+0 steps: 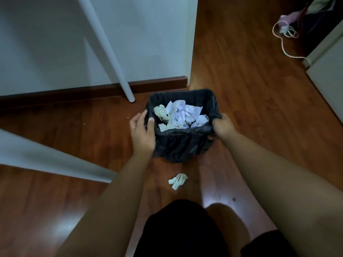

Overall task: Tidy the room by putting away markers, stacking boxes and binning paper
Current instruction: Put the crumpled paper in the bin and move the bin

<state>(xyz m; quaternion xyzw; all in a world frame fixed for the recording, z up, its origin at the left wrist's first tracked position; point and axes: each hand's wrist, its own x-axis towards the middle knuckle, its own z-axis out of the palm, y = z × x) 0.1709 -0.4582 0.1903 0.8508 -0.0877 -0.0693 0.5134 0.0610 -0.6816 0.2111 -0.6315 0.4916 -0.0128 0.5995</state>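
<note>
A small bin lined with a black bag [182, 145] stands on the wooden floor in the middle of the head view. Several crumpled white papers [179, 115] lie inside it. My left hand [143, 131] is at the bin's left rim, thumb over the edge and fingers spread beside it. My right hand [222, 127] grips the right rim of the bag-lined bin. One crumpled paper ball [177, 180] lies on the floor just in front of the bin, between my arms.
A white table leg [115, 58] meets the floor left of the bin, near the wall and dark skirting board [92, 89]. Another white leg [46, 156] crosses at the left. A white cable [284, 43] lies far right beside a white cabinet [328, 75].
</note>
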